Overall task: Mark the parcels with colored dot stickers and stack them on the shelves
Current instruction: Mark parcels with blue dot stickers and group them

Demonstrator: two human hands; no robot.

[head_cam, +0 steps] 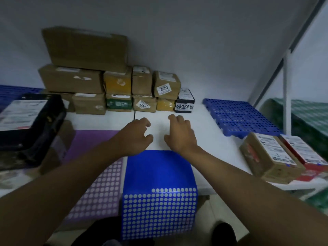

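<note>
Both arms reach forward over the white surface (209, 121). The left hand (134, 137) and the right hand (181, 134) hover side by side, a small gap between them, palms down; the grip of each is loose, the fingers lightly curled and holding nothing. Just near of the hands lies a blue sticker sheet (159, 189), its near part hanging over the edge of the surface and covered with rows of pale dots. To the left of it, touching or almost touching, lies a purple sticker sheet (99, 185) with the same kind of dots. The parcels are in three places. At the far side, against the grey wall (195, 41), stands a stack of brown boxes (85, 71), and beside it, to the right, smaller boxes in two layers; one carries a label reading 3003 (164, 88), and a small black and white box (185, 101) ends the row. At the right, near the edge, two parcels with printed labels (271, 157) lie next to each other. Far of them rests a blue perforated panel (237, 116). At the left sits a black crate (32, 132) with a labelled parcel inside.
</note>
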